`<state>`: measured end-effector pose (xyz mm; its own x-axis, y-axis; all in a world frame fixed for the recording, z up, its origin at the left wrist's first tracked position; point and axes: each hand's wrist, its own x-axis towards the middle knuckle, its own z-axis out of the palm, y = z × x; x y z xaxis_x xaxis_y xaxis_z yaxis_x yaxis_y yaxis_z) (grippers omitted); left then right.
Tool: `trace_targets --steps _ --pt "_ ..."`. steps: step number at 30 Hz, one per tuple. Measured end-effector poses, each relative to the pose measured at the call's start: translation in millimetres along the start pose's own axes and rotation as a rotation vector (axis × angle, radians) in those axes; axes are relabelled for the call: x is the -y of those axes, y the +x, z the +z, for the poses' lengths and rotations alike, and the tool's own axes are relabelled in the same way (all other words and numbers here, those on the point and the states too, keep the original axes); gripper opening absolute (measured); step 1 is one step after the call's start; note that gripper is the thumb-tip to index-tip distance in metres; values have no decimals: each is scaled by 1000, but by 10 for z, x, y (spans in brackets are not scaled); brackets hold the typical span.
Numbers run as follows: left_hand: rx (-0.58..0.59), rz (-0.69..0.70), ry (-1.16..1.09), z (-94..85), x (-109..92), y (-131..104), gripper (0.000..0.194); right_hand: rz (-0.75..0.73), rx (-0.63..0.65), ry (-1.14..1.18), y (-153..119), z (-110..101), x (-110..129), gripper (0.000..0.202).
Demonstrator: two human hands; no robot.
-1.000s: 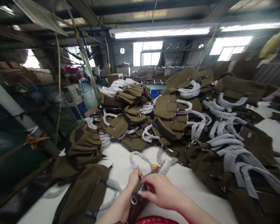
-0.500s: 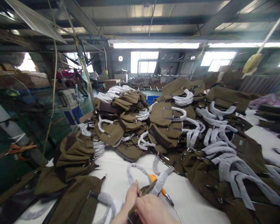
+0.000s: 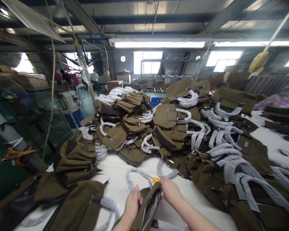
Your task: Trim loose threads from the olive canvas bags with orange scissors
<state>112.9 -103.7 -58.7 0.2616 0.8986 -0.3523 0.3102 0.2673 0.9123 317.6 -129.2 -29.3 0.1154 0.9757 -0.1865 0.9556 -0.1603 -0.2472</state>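
An olive canvas bag (image 3: 148, 207) stands on edge on the white table (image 3: 120, 189), right below me, its mouth held apart. My left hand (image 3: 133, 203) grips the near left rim of the bag. My right hand (image 3: 170, 191) holds the far right rim near a small orange tool (image 3: 155, 180) lying on the table. The bag's two handles, wrapped in white paper (image 3: 137, 176), arch up beyond my hands.
A large heap of matching olive bags with white-wrapped handles (image 3: 173, 125) covers the table ahead and to the right. More bags (image 3: 74, 160) are stacked at the left edge. A person (image 3: 278, 99) sits at far right; others stand far back left.
My hands moved apart from a tight hold on the bag's hardware, and the bag's mouth now gapes between them. The view has shifted up slightly.
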Motion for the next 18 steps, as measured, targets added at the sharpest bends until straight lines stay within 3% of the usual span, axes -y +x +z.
trace_targets --steps 2,4,6,8,10,12,15,18 --pt "-1 -8 28 -142 -58 26 73 -160 -9 116 -152 -17 86 37" --pt "15 -14 43 -227 -90 46 73 -379 52 267 -269 -14 184 40" --pt "47 -9 78 -269 -99 41 70 -507 124 344 -318 13 268 30" --pt "102 41 205 -325 -106 5 63 -492 148 324 -310 39 337 15" --pt "164 117 411 -452 -142 -44 44 -481 131 295 -289 41 405 15" --pt "202 157 659 -671 -224 -69 38 -521 96 247 -298 35 491 17" --pt "50 87 971 -1127 -419 -42 25 -653 90 92 -376 66 646 21" --pt "-216 59 895 -1600 -613 -58 35 -804 176 88 -441 67 756 20"
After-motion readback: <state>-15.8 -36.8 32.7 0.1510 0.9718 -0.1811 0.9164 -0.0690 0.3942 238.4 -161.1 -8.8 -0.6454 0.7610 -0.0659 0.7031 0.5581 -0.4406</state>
